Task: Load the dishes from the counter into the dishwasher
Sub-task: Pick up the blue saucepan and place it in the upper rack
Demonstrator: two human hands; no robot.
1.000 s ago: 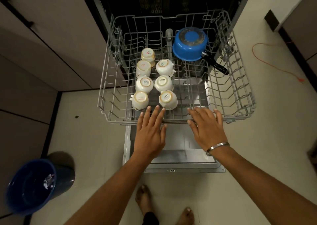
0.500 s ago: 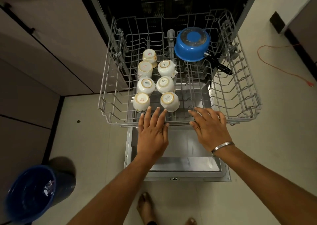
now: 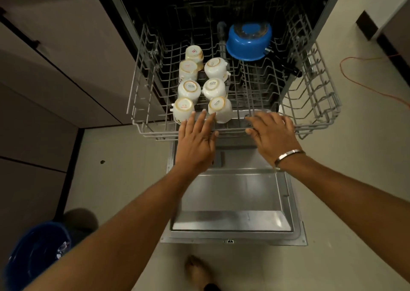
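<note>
upturned cups (image 3: 192, 89) — "SISTA" on bases

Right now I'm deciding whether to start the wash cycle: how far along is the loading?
Done: seven white cups sit upside down in the upper rack, with a blue saucepan inverted behind them. In hand: the left hand and right hand lie flat on the rack's front rail, likely pushing it in. Left: the rack is out and the door is down. The counter is out of view.

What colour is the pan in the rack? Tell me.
Blue, with a black handle; the pan sits upside down at the rack's back, in the head view.
</note>
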